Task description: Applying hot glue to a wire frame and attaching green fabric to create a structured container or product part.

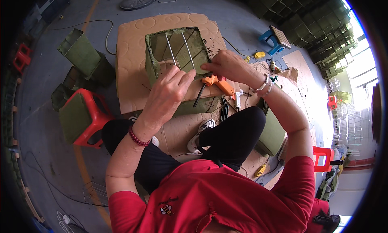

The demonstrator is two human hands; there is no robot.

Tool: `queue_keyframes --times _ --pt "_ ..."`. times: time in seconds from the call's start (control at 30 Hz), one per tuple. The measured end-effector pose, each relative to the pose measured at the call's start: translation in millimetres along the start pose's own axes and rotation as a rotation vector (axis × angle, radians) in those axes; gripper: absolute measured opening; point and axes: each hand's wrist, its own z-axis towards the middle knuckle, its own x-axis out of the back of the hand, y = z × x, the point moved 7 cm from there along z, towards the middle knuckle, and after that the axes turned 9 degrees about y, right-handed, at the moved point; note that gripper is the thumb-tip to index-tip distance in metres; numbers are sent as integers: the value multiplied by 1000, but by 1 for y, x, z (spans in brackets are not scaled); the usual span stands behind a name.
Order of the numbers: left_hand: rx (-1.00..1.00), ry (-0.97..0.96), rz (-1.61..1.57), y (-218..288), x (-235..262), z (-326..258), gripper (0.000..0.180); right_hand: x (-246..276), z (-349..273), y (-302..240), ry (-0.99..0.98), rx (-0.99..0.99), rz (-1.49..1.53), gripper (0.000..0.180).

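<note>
A box (155, 67) covered in green fabric stands on cardboard in front of me, its open side up. Two thin pale metal wires (186, 47) cross its opening from the far rim toward the near one. My left hand (171, 87) is closed at the near rim, its fingers pinched round the near ends of the wires. At the box's near right corner my right hand (232, 68) is closed, thumb and forefinger together; what they hold, if anything, is too small to make out. An orange glue gun (223, 86) with a black nozzle lies just below my right hand.
A white glue gun (238, 99) lies beside the orange one. Left of me stands a red stool (91, 120) with green panels, and green boxes (83, 55) beyond it. Stacked green panels (275, 132) lie by my right knee. Cables and a yellow socket (259, 55) are on the right.
</note>
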Motion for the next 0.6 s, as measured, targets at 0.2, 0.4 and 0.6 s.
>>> queue_keyframes --times 0.2,0.4,0.6 --pt "-1 4 -16 2 0 4 45 4 13 15 291 21 -10 48" --pt "253 228 -176 -51 46 6 38 9 17 5 312 151 -60 30" --pt "167 129 -159 -88 41 5 42 7 30 -2 519 315 -61 28"
